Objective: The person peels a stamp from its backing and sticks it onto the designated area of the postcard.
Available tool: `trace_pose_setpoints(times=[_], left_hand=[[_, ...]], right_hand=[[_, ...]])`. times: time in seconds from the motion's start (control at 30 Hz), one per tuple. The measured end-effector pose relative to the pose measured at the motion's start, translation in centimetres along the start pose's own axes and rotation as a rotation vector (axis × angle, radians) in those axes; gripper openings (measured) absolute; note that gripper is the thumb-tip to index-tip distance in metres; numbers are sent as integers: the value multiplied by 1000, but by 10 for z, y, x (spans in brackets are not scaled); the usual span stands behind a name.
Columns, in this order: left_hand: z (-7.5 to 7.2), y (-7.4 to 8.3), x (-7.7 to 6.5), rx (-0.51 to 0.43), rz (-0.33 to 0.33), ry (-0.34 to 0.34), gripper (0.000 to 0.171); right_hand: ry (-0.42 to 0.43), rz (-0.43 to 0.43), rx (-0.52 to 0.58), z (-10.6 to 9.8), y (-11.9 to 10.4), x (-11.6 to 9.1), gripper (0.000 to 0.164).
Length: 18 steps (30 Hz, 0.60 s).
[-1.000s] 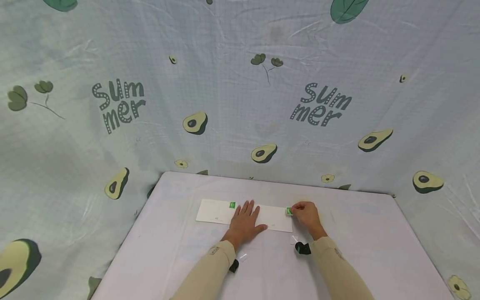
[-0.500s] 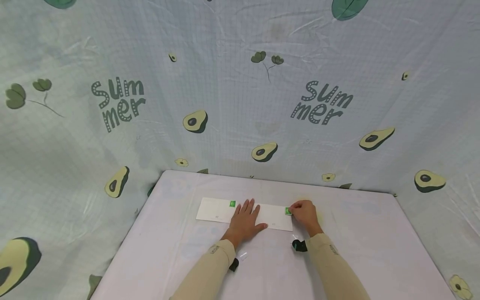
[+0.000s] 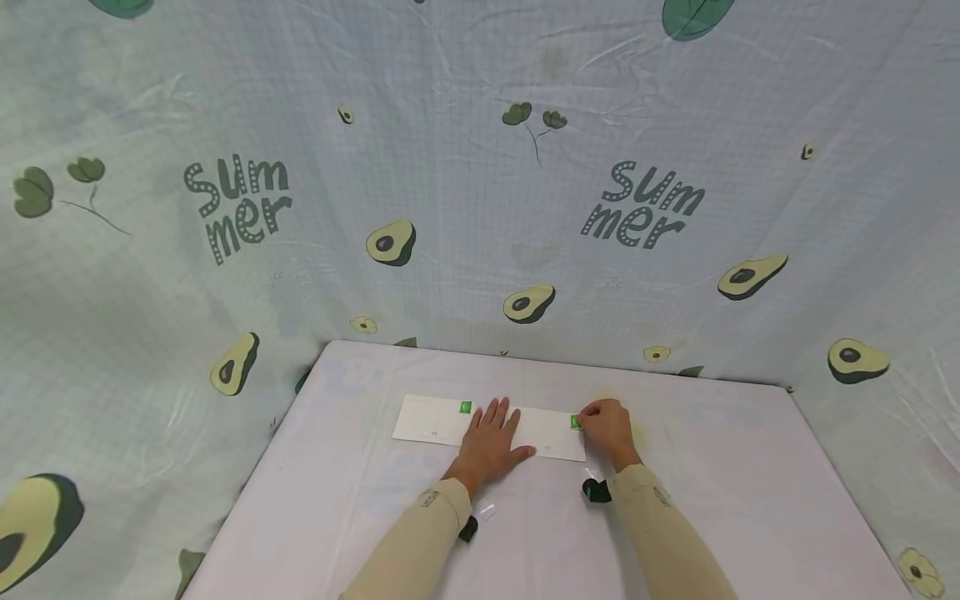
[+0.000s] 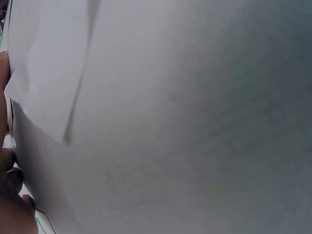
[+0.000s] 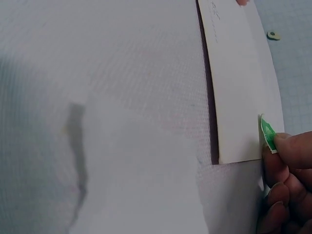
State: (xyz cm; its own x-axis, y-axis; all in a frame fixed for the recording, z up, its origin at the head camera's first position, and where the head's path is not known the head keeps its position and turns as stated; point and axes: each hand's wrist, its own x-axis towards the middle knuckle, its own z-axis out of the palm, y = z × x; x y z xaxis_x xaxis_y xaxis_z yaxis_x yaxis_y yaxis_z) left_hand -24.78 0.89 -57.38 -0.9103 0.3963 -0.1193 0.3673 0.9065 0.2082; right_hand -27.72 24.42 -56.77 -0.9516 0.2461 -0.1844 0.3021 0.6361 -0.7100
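Two white envelopes lie end to end on the table. The left envelope (image 3: 427, 421) bears a green stamp (image 3: 466, 407) at its upper right corner. Across the inner ends of both rests my left hand (image 3: 489, 450), flat with fingers spread. My right hand (image 3: 611, 432) pinches a second green stamp (image 3: 575, 422) over the upper right corner of the right envelope (image 3: 551, 433). In the right wrist view the thumb and a finger hold this stamp (image 5: 267, 135) by one edge, tilted against the envelope. Only part of the left hand (image 4: 12, 195) shows in the left wrist view.
A pale cloth covers the table (image 3: 540, 533), whose far edge meets a hanging patterned curtain (image 3: 450, 167). Black devices (image 3: 596, 491) show at both wrists. White strips blur the near part of both wrist views.
My right hand has shifted slightly left with the stamp, to the corner of the right envelope. The left hand stays in place.
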Motion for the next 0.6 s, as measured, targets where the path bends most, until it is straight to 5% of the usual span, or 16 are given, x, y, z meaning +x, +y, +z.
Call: trace_pose_setpoints(times=[0.6], left_hand=[[3,-2,1,11,3,5,80]], right_hand=[[13,12,-98,6,-3,3,12]])
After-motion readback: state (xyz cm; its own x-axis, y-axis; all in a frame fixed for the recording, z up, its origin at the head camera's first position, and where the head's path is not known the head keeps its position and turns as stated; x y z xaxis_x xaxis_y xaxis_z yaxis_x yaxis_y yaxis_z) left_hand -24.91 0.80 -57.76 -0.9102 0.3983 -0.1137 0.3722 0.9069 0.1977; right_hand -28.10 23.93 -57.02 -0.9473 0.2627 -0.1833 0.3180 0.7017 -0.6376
